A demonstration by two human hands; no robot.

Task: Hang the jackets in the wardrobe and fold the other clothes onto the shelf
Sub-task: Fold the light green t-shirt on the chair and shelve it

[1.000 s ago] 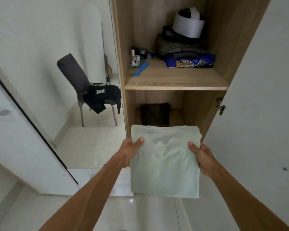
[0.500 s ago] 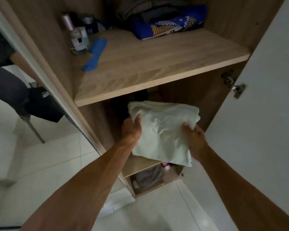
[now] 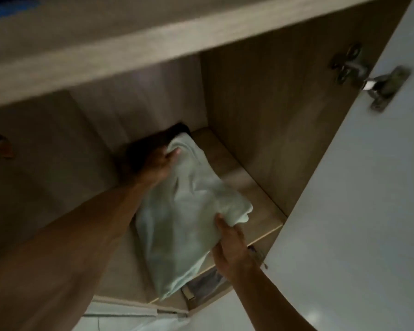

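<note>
A folded pale green garment (image 3: 184, 218) lies tilted over the lower wooden shelf (image 3: 256, 194) inside the wardrobe, its near end hanging past the shelf's front edge. My left hand (image 3: 159, 163) grips its far corner deep in the compartment. My right hand (image 3: 230, 240) holds its near right edge by the shelf front. A dark folded garment (image 3: 153, 144) sits at the back of the same shelf, partly hidden behind my left hand.
The upper shelf board (image 3: 129, 51) hangs low over the compartment. The white wardrobe door (image 3: 368, 187) stands open on the right with a metal hinge (image 3: 378, 84). Below the shelf front a box or bag with dark contents (image 3: 206, 283) shows.
The view has dropped and closed in on the lower compartment. Both hands have pushed the green garment from in front of the wardrobe onto the lower shelf, left hand reaching furthest in.
</note>
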